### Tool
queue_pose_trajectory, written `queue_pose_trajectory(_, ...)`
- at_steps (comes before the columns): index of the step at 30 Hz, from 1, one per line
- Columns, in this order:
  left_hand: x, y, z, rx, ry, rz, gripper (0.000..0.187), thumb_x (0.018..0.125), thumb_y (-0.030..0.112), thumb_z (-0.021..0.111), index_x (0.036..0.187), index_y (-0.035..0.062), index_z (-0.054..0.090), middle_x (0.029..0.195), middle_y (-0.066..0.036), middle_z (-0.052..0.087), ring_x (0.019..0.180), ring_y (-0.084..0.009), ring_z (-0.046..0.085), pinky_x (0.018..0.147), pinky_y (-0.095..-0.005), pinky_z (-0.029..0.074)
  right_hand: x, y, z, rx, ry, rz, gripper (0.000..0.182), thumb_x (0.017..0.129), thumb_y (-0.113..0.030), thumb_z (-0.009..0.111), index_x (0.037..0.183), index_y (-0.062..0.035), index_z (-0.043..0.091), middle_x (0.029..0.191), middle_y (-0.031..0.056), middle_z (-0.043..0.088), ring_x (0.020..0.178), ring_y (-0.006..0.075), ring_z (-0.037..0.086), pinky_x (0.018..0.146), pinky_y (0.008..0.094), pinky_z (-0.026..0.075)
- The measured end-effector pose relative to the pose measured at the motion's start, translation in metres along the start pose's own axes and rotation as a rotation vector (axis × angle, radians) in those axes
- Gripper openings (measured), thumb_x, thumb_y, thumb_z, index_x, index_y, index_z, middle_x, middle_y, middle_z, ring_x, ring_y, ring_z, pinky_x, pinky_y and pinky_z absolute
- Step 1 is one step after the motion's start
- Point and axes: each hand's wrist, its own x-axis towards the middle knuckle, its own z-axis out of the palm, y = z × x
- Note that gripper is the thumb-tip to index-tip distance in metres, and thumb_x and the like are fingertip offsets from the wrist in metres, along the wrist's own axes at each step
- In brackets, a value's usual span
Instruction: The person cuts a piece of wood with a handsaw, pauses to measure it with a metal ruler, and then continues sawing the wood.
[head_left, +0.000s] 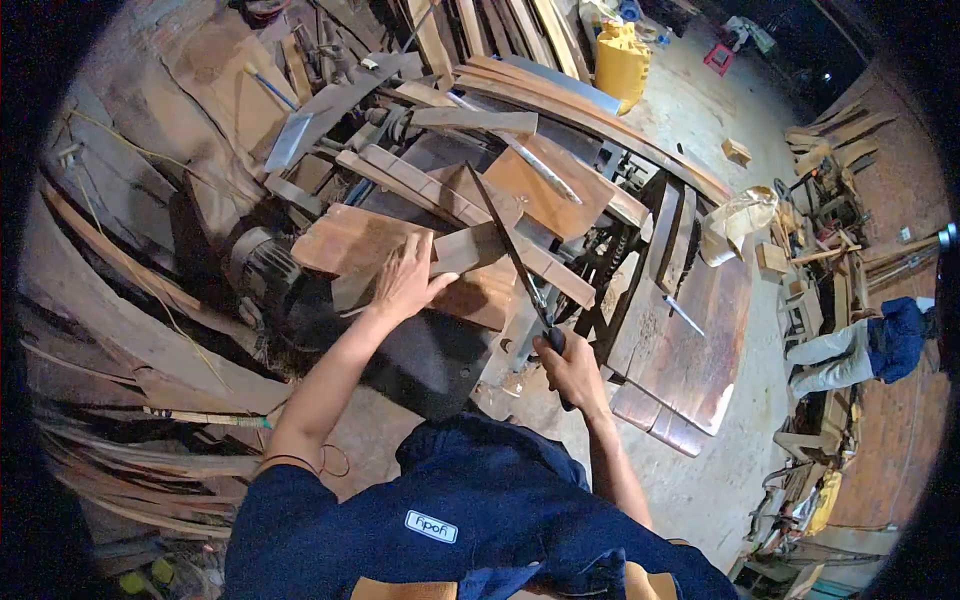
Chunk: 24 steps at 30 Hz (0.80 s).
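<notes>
My right hand (pixel 572 371) is wrapped round the black handle of a handsaw (pixel 515 250). Its long dark blade points up and away, at the right end of a short wooden block (pixel 468 250). My left hand (pixel 404 276) grips that block, fingers over the top and thumb along the near side. Beneath the block lies a wider reddish board (pixel 345 238), resting on a dark machine bed. Whether the blade has entered the wood is too small to tell.
Long planks (pixel 600 115) and offcuts lie just beyond the block. On the right stands a wooden bench top (pixel 690 340) with a pale bag (pixel 740 225) at its far end. Curved timber (pixel 170 320) fills the left. A person (pixel 865 340) is at the far right.
</notes>
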Motion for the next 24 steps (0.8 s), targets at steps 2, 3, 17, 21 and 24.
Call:
queue_pose_trajectory(2, 0.005, 0.011, 0.006, -0.039, 0.142, -0.005, 0.080, 0.084, 0.043, 0.074, 0.142, 0.0002, 0.040, 0.124, -0.021, 0.051, 0.111, -0.0402, 0.056, 0.089, -0.0487, 0.049, -0.005, 0.002, 0.004, 0.046, 0.047, -0.067, 0.029, 0.097, -0.025, 0.062, 0.081, -0.0030, 0.051, 0.060, -0.0011, 0.049, 0.047, 0.0099, 0.048, 0.043, 0.0297, 0.040)
queue_pose_trajectory(3, 0.011, 0.008, 0.012, 0.022, -0.063, 0.023, 0.092, 0.084, 0.047, 0.073, 0.153, 0.0068, 0.027, 0.133, -0.022, 0.048, 0.112, -0.0439, 0.058, 0.089, -0.0522, 0.050, -0.007, 0.006, 0.007, 0.120, 0.050, -0.073, 0.026, 0.097, -0.023, 0.062, 0.084, -0.0030, 0.052, 0.060, -0.0015, 0.049, 0.047, 0.0088, 0.047, 0.043, 0.0291, 0.039)
queue_pose_trajectory(17, 0.039, 0.011, -0.022, -0.167, -0.219, -0.041, 0.081, 0.084, 0.062, 0.067, 0.148, 0.0172, 0.045, 0.137, -0.032, 0.049, 0.115, -0.0485, 0.058, 0.093, -0.0516, 0.051, -0.024, 0.016, 0.029, 0.231, 0.114, 0.050, 0.030, 0.094, -0.031, 0.065, 0.097, -0.0019, 0.060, 0.065, 0.0151, 0.055, 0.059, 0.0255, 0.056, 0.059, 0.0389, 0.045)
queue_pose_trajectory(21, 0.038, -0.002, -0.009, -0.471, -0.265, -0.052, 0.071, 0.085, 0.060, 0.068, 0.133, 0.0088, 0.059, 0.118, -0.027, 0.063, 0.098, -0.0418, 0.066, 0.081, -0.0474, 0.053, -0.027, 0.008, 0.033, 0.061, 0.275, -0.151, 0.022, 0.090, -0.018, 0.067, 0.104, -0.0027, 0.060, 0.076, 0.0215, 0.063, 0.071, 0.0425, 0.063, 0.065, 0.0452, 0.048)
queue_pose_trajectory(24, 0.023, 0.023, -0.007, -0.946, -0.399, -0.129, 0.060, 0.088, 0.054, 0.069, 0.119, 0.0020, 0.066, 0.091, -0.021, 0.070, 0.089, -0.0386, 0.067, 0.074, -0.0448, 0.051, -0.020, 0.012, 0.027, -0.002, 0.377, -0.310, 0.021, 0.087, -0.011, 0.067, 0.105, -0.0036, 0.060, 0.079, 0.0222, 0.062, 0.071, 0.0435, 0.063, 0.064, 0.0451, 0.048)
